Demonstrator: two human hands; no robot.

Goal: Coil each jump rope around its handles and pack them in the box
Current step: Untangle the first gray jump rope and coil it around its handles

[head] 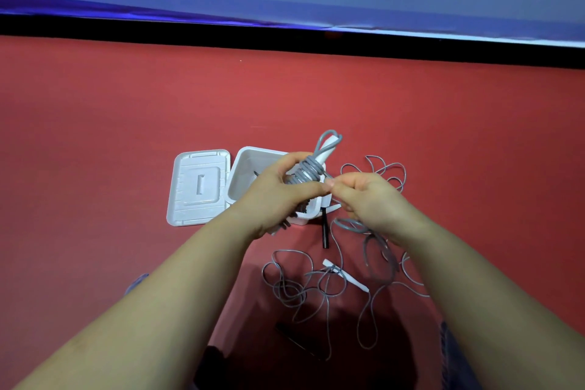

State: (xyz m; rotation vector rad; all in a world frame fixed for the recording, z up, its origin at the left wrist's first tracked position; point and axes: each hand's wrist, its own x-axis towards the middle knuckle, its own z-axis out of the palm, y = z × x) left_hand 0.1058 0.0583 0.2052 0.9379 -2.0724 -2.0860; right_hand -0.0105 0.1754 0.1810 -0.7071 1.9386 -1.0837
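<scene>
Grey cord (305, 171) part-wound on white handles (323, 157), held above open white box (253, 168). Left hand (278, 190) grips the bundle; right hand (364, 196) pinches the running cord. Step: coiling. Next, likely: feed remaining slack (376, 250) round, keeping tension. Second rope (300, 288) loose on red worktop (126, 104); lid (198, 187) beside box.

One white box (250, 168), open, near the middle of the red surface (126, 104). One white lid (198, 188) lying just left of it. One coiled grey rope bundle (308, 169) gripped over the box, two hands on it: left hand (278, 196), right hand (367, 196). Loose grey cord (300, 288) tangled toward the near edge, rope count impossible to tell. Loose handles: two white (346, 275), two black (325, 231) visible.
</scene>
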